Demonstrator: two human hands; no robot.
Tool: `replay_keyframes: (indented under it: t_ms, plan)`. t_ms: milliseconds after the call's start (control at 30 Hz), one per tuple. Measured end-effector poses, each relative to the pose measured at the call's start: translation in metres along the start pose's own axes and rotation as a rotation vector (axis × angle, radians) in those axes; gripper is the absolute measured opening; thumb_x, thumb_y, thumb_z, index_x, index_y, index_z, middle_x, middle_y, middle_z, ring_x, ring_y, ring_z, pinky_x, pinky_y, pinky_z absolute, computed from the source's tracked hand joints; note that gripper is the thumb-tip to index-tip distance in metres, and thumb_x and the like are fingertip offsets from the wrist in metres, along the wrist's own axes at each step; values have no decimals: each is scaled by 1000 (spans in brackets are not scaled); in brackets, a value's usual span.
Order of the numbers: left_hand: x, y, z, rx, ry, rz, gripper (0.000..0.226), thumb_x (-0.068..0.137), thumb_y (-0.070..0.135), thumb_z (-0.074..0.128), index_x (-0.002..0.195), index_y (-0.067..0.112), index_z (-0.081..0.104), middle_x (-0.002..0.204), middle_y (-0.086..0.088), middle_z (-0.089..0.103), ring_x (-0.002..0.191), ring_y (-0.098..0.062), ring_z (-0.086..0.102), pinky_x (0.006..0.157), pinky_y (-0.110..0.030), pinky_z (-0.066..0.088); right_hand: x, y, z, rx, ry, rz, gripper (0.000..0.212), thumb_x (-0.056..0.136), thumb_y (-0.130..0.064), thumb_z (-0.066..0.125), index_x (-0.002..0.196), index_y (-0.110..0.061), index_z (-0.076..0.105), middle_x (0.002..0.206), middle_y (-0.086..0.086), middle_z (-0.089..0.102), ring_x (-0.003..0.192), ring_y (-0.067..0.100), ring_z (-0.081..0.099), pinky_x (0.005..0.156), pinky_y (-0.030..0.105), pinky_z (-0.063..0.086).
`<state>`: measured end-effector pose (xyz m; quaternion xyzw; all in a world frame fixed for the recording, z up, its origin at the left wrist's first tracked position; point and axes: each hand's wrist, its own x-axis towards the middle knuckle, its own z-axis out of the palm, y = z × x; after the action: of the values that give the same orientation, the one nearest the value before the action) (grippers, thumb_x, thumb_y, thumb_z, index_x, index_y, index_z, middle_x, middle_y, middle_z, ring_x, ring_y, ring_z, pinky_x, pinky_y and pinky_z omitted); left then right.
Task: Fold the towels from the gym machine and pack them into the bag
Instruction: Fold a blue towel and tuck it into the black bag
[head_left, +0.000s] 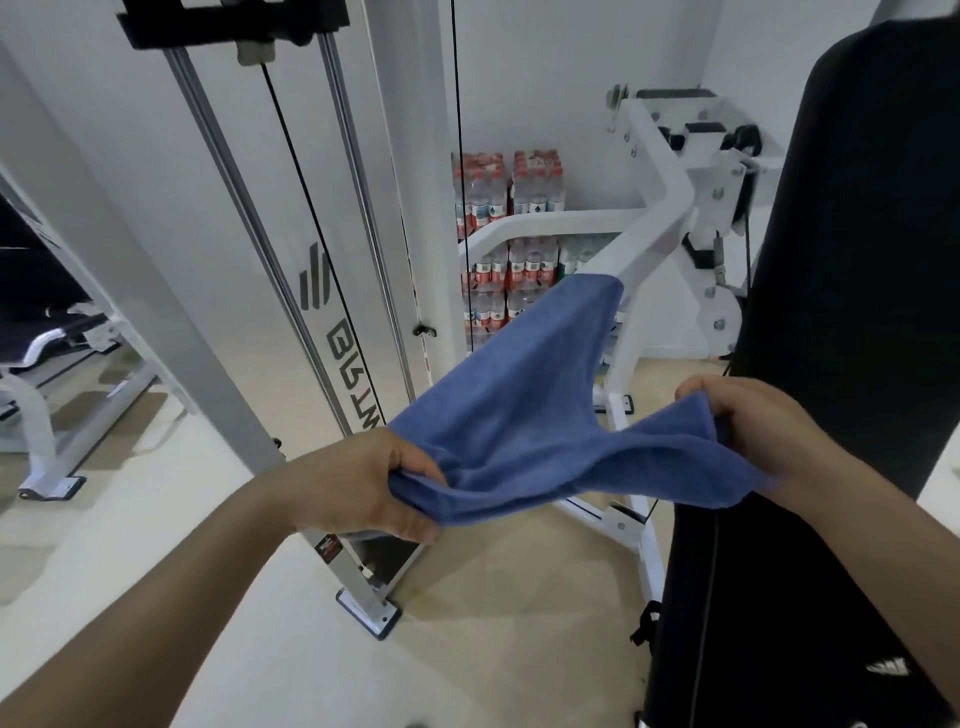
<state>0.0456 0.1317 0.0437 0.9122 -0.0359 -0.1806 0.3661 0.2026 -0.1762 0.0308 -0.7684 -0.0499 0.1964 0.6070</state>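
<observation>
- Blue towel (519, 431): held in the air between both hands, in front of the gym machine and above the floor. Its near edge sags in a shallow curve from hand to hand. Its far end rises to the slanted white bar of the machine and appears to lie over it.
- Left hand (374, 483): grasps the towel's near left corner, with the thumb on top and the fingers curled beneath the bunched cloth.
- Right hand (748, 426): grasps the near right corner, the fingers closed over gathered cloth. A flap of towel hangs below the wrist.
- Gym machine (670, 208): a white tubular frame directly behind the towel.
- Guide rods (358, 171): paired metal rods on the machine's upright tower to the left, with a black cable (306, 208) running alongside them.
- Black column (857, 260): a tall dark upright body at the right edge, just behind the right hand. Whether it is a pad or a bag cannot be told.
- Packs of bottled water (498, 192): stacked against the far wall, seen through the frame.
- Bench (41, 338): dark padding on a white frame, at the far left.
- Floor (260, 597): pale beige.
</observation>
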Motion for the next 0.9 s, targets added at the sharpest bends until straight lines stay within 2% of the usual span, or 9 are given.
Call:
replay_keyframes:
  t_ms: [167,300,400,500,600,700,767,833,900]
  plan:
    - [-10,5,-6,-176,-59,55,12,85,29,68,76,32,76,60,12,62,57,-9,52,57,-19,44,5,-12,-7,-399,-135,66,27,77,-1,49,56,-8,64,64,13,55,59,20,48,60,34,40]
    - [-6,3,-16,-382,247,42,31,84,40,69,95,11,73,90,-15,71,87,-33,67,83,-46,56,3,-43,5,-621,46,-169,26,89,-5,50,97,-24,67,109,-2,67,99,14,60,88,29,41]
    - [13,19,-21,-284,457,41,17,89,28,66,87,12,70,80,-5,70,76,-15,67,73,-35,57,-20,-77,52,-544,-241,-381,52,90,-34,61,139,-31,44,132,-13,52,120,5,49,99,23,35]
    - [32,39,-23,-234,601,123,14,87,17,68,84,3,66,69,-4,67,61,-4,61,57,-21,52,-30,-75,114,-834,-427,-504,80,86,-42,64,150,-35,16,130,-11,55,110,10,57,95,34,49]
    - [47,34,-32,-279,683,129,13,86,18,69,82,5,67,70,-5,68,61,-4,60,57,-18,50,3,-69,134,-827,-205,-607,30,89,-14,48,117,-21,55,85,4,67,77,23,61,71,41,52]
    - [68,-2,-46,-485,710,-69,17,92,22,61,79,12,66,65,-7,60,55,-13,55,53,-25,48,52,-70,129,-794,-138,-425,22,82,1,42,67,-14,48,65,1,55,69,22,53,58,33,41]
    - [84,-33,-51,-452,613,-306,20,95,27,53,86,15,65,72,-6,59,60,-15,53,59,-28,46,79,-67,130,-799,-130,-374,27,78,5,41,60,-14,38,61,2,48,67,23,49,54,31,33]
    - [94,-55,-50,-363,295,-522,31,97,44,45,105,19,62,90,-4,64,75,-16,59,67,-28,48,98,-63,135,-827,-94,-345,29,79,8,41,60,-15,35,62,1,45,63,20,46,50,28,28]
    - [103,-72,-45,-548,-62,-585,51,92,61,44,121,21,57,108,-3,68,96,-19,66,79,-32,53,111,-60,142,-844,-62,-348,32,81,7,41,63,-18,33,64,-1,41,58,12,38,48,25,21]
